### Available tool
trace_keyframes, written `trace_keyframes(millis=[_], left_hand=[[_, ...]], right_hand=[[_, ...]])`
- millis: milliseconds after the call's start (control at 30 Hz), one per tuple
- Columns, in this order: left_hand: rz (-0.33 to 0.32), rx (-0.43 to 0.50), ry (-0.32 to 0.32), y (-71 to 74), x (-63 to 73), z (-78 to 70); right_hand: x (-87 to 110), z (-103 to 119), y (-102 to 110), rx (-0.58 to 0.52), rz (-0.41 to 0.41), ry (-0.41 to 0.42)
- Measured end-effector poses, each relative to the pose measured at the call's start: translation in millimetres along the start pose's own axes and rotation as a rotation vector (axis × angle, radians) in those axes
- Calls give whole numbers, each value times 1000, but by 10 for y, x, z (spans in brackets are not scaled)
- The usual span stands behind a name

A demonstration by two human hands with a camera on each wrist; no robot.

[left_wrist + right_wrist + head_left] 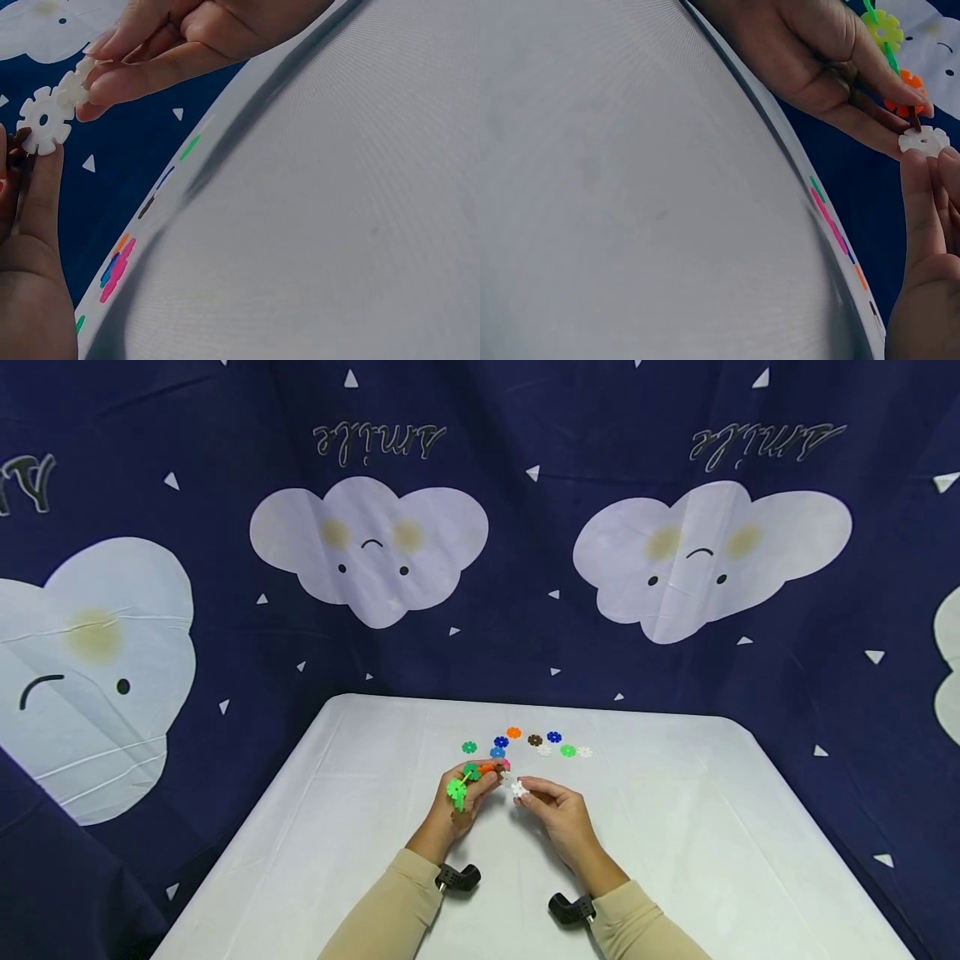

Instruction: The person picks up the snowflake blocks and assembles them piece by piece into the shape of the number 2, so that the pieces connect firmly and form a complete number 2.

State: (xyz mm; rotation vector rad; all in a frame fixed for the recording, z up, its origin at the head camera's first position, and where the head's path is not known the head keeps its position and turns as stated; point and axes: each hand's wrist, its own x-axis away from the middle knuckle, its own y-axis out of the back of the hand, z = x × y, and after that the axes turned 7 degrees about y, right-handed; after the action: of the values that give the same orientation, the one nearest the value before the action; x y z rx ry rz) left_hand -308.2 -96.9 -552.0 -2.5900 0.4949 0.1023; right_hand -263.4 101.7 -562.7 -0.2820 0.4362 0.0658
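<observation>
My left hand (472,799) holds a linked chain of notched plastic snowflake discs. Bright green (456,788), darker green, orange (906,84) and brown pieces show in the chain, partly hidden by the fingers. At its right end a white snowflake disc (43,120) stands by the left fingertips, in line with a brown disc. Between thumb and fingers, my right hand (566,818) pinches a second white snowflake disc (75,86). Both white discs meet edge to edge in the left wrist view, and the two hands are close together above the table.
Beyond the hands, loose snowflake discs lie on the white table (675,860), among them green (468,747), orange (513,732), brown (535,740), dark blue (554,737) and white (585,752) ones. A navy cloth with clouds (367,552) hangs behind the table.
</observation>
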Motion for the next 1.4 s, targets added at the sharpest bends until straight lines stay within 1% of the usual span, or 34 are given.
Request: trace_keyframes(millis=[233,333,467,567,733,900,1000,1167,1267,1400], left_hand=[[-30,27,12,-50,28,-52],[-45,52,10,-75,38,-63],[-48,90,4,-100,37,-52],[-49,100,4,-103,27,-33],[-56,75,19,-106,17,-28],[-58,46,22,-103,6,-40],[-45,16,6,-96,4,-45],[-19,-21,-17,-78,24,-43],[-20,-22,-18,-71,37,-31],[-22,-26,-18,-63,42,-12]], right_hand=[[-19,2,-27,-27,-41,-43],[-22,9,-45,-49,-70,-72],[-16,22,-60,-71,-106,-101],[-8,32,-65,-83,-126,-105],[0,54,-67,-74,-138,-88],[-5,60,-59,-48,-126,-69],[-5,70,-53,-16,-108,-49],[7,74,-37,61,-45,-23],[15,65,-31,79,-26,-24],[17,49,-29,84,-28,-30]])
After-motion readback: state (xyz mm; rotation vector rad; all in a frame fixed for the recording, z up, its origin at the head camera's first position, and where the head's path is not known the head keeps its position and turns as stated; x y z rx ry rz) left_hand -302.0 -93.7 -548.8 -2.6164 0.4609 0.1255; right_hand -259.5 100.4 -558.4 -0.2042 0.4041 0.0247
